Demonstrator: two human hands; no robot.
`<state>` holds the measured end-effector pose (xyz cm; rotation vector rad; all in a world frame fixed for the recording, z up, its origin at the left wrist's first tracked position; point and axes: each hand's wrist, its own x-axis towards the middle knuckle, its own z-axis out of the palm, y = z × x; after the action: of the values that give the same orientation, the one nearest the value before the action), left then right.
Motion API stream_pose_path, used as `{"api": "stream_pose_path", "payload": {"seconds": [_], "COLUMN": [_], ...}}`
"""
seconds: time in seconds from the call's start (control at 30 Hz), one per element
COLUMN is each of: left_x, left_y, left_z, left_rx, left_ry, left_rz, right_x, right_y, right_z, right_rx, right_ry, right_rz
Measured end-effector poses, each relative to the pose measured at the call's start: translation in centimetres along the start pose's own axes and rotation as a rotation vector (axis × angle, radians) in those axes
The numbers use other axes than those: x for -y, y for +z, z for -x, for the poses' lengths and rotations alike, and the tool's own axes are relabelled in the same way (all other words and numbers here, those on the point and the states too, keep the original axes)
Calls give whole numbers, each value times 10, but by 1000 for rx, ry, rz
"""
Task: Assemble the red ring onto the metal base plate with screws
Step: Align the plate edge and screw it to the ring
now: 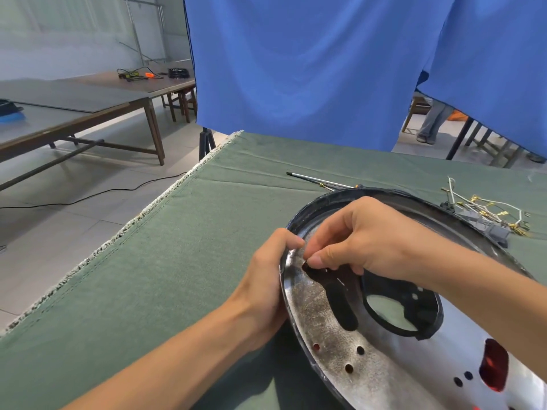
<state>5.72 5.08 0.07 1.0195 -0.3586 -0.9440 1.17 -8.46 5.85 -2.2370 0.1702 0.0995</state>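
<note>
Your left hand [268, 279] grips the metal plate's [322, 329] rim; right hand [364, 235] fingertips pinch sth small, prob. a screw, at a hole.

1. The metal base plate [340, 329] lies on the table [177, 261], toward its near right part.
2. A screwdriver [319, 180] lies just behind the plate.
3. A wire bundle [485, 214] lies behind the plate, to its right.
4. The left hand [266, 279] touches the plate's left rim; the right hand [364, 235] is above the plate.
</note>
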Motion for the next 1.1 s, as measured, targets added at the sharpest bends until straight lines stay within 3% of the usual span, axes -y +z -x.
{"api": "stream_pose_path", "payload": {"seconds": [0.33,1.1], "left_x": [1,-2], "left_y": [-1,0], "left_z": [-3,-4], "left_rx": [36,3], "left_ry": [-6,-17], "left_rz": [-22,-81], "right_x": [5,-3], "right_y": [-4,5], "right_z": [-4,-2], "right_rx": [64,-62], "right_ry": [60,77], "right_rz": [55,6]}}
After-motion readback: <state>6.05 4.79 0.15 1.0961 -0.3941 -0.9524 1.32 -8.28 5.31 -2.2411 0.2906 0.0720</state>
